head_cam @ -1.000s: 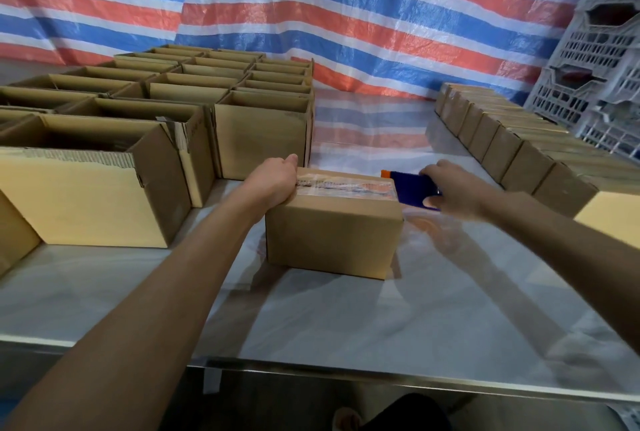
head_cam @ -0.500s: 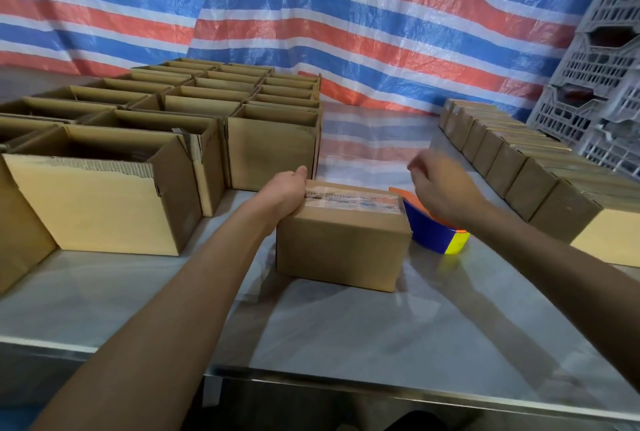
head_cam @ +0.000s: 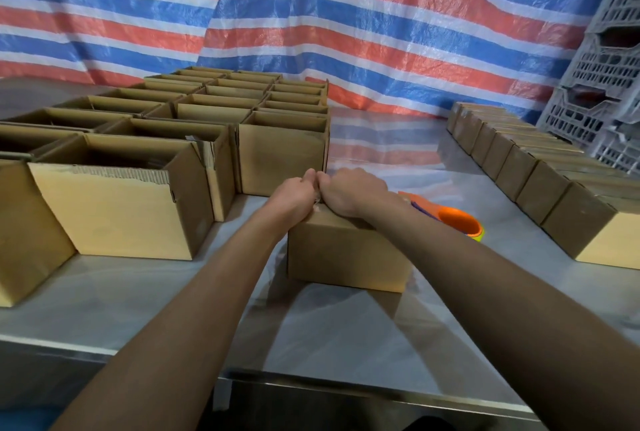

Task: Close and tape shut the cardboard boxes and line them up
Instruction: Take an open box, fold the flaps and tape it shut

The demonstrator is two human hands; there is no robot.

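While both hands work at its top left corner, the small closed box sits flat on the steel table, near the front edge. The left hand and right hand meet knuckle to knuckle above that corner, fingers curled tight. A pale sliver between them looks like a tape end, which both seem to pinch. The fingertips themselves are hidden, so I cannot tell how firm the hold is.

Just right of the box lies the orange tape dispenser, held by neither hand. Left of the box stand the open cartons, and well to its right runs a row of sealed boxes.

Judging by its size and plain corrugated walls, the box should be light and fairly stiff. Its flaps would likely give under hard pressure along the middle seam. Bare card offers decent friction, whereas taped patches will be slicker. For moving it, flat palms on two opposite side walls, low down, look the safest hold.
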